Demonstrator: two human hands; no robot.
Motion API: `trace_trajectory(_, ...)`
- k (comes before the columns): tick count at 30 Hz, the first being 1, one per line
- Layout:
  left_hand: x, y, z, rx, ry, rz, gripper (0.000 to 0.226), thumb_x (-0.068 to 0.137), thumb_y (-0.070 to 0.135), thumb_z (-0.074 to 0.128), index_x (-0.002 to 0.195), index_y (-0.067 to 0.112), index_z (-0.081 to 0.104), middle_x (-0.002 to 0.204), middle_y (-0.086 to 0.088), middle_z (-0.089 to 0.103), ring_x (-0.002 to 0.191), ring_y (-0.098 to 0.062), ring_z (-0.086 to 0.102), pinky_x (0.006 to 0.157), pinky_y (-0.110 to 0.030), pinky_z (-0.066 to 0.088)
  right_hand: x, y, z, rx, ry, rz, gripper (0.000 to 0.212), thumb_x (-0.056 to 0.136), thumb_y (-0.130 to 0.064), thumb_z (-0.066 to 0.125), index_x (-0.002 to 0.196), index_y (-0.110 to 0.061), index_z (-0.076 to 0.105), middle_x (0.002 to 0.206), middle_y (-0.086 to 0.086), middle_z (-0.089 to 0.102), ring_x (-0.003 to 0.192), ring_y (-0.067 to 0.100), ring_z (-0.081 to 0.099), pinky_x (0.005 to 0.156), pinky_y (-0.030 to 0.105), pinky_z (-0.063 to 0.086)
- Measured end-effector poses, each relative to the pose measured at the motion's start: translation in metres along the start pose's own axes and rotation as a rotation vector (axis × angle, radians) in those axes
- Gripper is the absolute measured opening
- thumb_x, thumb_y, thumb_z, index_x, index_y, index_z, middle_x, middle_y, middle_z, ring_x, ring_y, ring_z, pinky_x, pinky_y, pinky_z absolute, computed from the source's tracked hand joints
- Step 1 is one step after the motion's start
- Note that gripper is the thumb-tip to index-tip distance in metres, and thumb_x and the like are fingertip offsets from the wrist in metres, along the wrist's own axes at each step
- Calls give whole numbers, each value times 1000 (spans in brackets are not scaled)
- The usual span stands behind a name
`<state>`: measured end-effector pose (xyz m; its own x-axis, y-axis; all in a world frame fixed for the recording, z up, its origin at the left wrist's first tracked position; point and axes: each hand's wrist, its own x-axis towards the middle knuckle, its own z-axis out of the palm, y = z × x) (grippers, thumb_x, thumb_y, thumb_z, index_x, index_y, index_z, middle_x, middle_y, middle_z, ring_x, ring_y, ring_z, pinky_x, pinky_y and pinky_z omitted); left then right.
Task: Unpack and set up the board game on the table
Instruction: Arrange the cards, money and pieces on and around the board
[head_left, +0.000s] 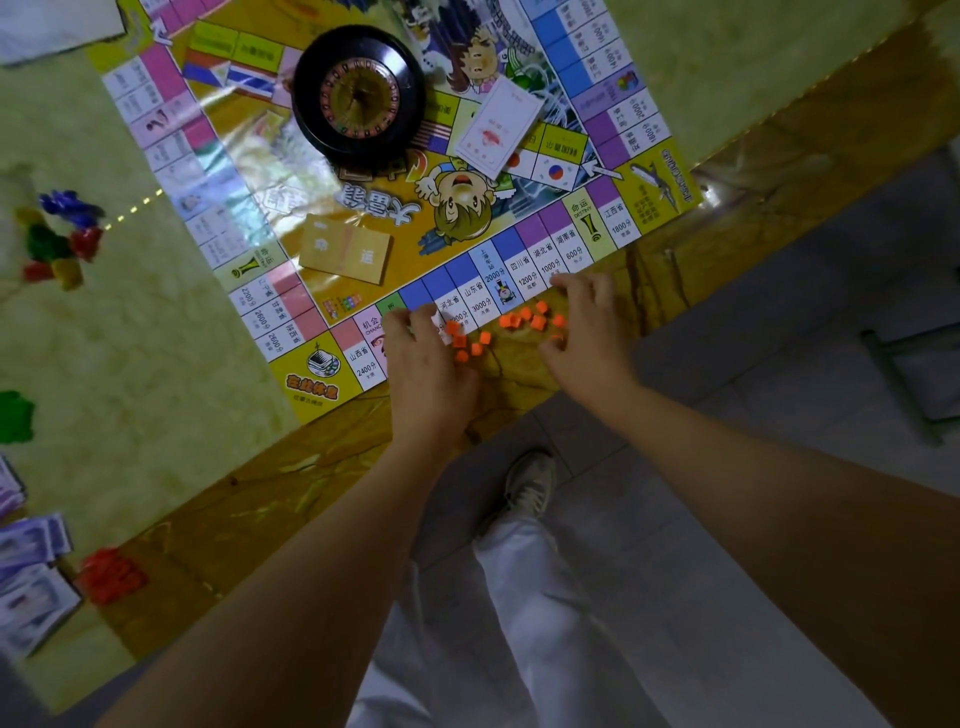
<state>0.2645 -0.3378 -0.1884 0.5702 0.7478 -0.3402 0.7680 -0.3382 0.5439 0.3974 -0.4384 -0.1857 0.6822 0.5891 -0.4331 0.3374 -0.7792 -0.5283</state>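
Left hand (426, 358): palm down at the near edge of the game board (363, 218), fingers bent and close together beside a small white scrap (441, 325); whether they pinch it cannot be told.
Right hand (587, 332): palm down, fingers spread and arched, gripping nothing.
Orange pieces (524, 318): loose between both hands, straddling the board edge and the table (156, 338).
Table: glossy yellow-green, brown border.
On board: roulette wheel (358, 93), yellow card deck (345, 249), white card deck (498, 124).
Floor (779, 364): grey tile.

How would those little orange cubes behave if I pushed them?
Probably very light: the orange cubes are tiny beside the right hand. Flat faces suggest they would slide or tumble, not roll far. Loose on the glossy table, they would likely scatter.
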Motion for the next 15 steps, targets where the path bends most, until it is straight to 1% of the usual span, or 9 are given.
trace_trajectory(2,0,1,1,-48,-85,-27,58,78,-1,62,132,4,42,129,-13,35,116,-26,45,89,-26,43,-2,-7,7,51,-35,26,59,82,2,61,136,-15,43,135,9,35,109,19,51,86,24,47)
trace_trajectory(3,0,3,3,-58,-122,-16,57,78,-3,61,132,4,43,128,-13,36,114,-26,47,88,-27,44,-3,-11,11,68,-47,24,55,83,2,60,133,-15,46,133,8,38,110,19,51,88,23,47)
trace_trajectory(5,-1,7,7,-65,-168,17,52,78,-3,59,128,4,47,125,-14,40,110,-27,49,88,-33,46,-3,-15,16,104,-70,10,48,83,0,62,127,-15,51,128,7,41,107,18,52,90,26,49)
trace_trajectory(7,-2,9,8,-72,-177,25,49,78,-2,59,126,4,49,124,-14,42,108,-27,50,89,-39,47,-3,-14,15,130,-84,17,46,82,-1,64,125,-15,52,126,6,42,100,15,51,89,29,52)
trace_trajectory(10,-5,6,6,-105,-161,-19,52,79,-3,58,129,5,49,127,-12,41,109,-24,50,91,-36,48,-1,-11,12,134,-97,28,49,82,2,62,127,-15,52,127,6,43,95,12,47,88,28,52)
trace_trajectory(11,-6,5,6,-112,-170,-18,53,79,-3,58,130,6,49,127,-11,41,108,-24,50,91,-36,48,-1,-12,12,133,-107,10,48,83,4,60,126,-15,52,127,6,43,96,12,48,88,28,52)
trace_trajectory(13,-6,4,4,-109,-206,17,55,77,-3,59,131,6,48,123,-11,42,104,-25,52,89,-38,49,-1,-15,13,127,-120,-28,46,85,6,53,125,-15,53,127,7,43,104,16,50,87,24,49)
trace_trajectory(15,-5,4,4,-119,-218,29,57,76,-4,60,130,7,48,121,-11,43,100,-27,53,85,-40,50,-1,-17,14,130,-126,-38,51,85,7,50,131,-17,50,127,8,43,111,19,50,86,22,46)
